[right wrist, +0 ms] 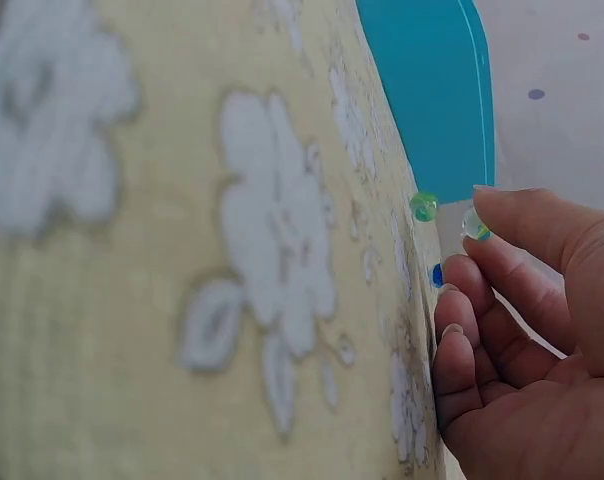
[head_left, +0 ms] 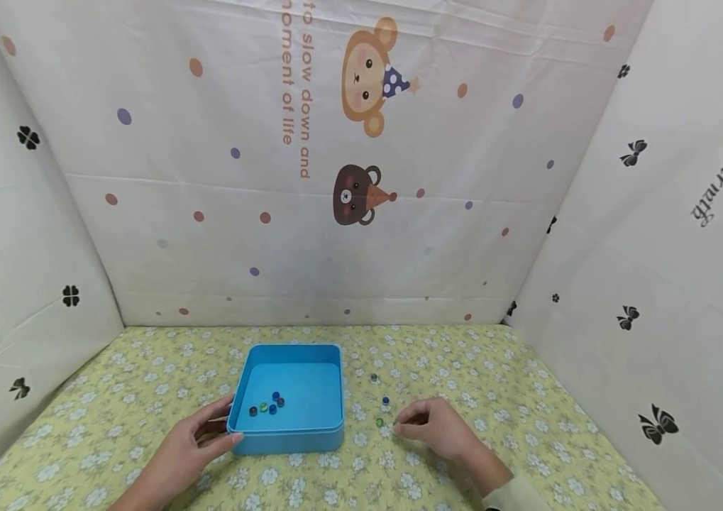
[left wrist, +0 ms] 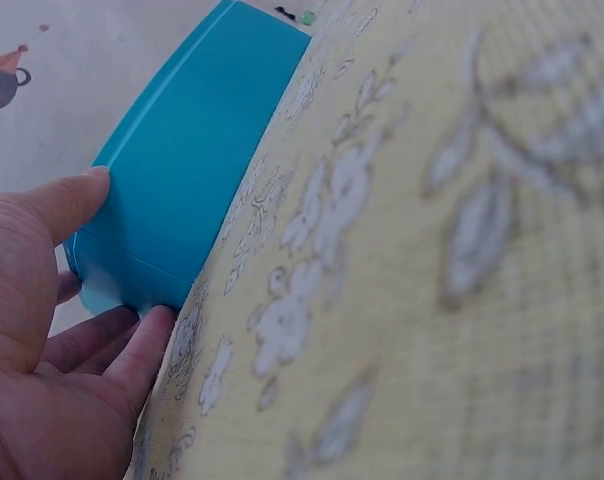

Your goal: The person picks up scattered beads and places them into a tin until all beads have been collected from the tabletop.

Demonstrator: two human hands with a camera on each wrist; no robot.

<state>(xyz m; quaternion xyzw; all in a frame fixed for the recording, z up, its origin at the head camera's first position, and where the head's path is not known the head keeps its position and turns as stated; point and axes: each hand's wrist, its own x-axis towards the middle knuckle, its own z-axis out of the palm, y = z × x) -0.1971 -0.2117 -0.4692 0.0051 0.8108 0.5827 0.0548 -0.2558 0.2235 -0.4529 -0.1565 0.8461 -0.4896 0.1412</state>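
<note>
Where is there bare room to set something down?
Free: yellow floral cloth from left hand to white left wall and right hand to white right wall; right half of the square blue plastic box. Crowded: its left half, with five round glass marbles, and between box and right hand, with three loose ones.

White back wall [head_left: 310, 248] with dots [head_left: 196, 67], cartoon animal heads [head_left: 350, 197], bow-printed right wall [head_left: 591, 369], yellow flowered cloth [head_left: 463, 355]

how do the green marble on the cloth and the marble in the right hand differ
The green marble rests on the cloth; the held marble is pinched by the right hand. The green marble looks greener overall; the held marble looks clearer. Both are small and round.
</note>
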